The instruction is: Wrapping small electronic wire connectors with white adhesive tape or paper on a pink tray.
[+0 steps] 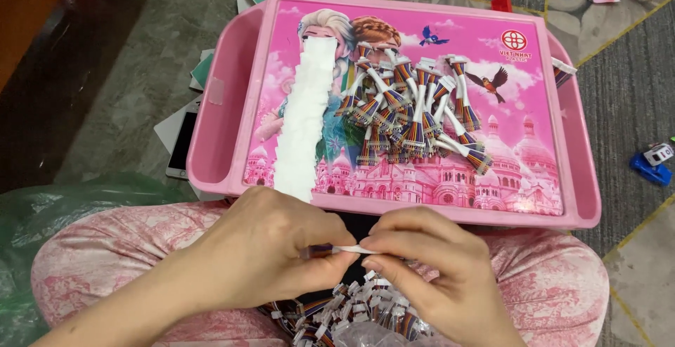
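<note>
A green plastic bag [77, 199] lies on the floor at the far left, beside a phone [184, 142] half hidden under the pink lap tray [232, 108]. On the tray sit a long white paper strip [304, 118] and a pile of small wire cables [411, 111]. Just in front of the tray, the left hand [271, 255] and right hand [439, 270] pinch one small wire cable [337, 250] between fingertips. More cables [351, 312] fill the lap, partly hidden by the hands. A blue toy car [652, 164] rests on the grey mat [626, 87] at the right.
</note>
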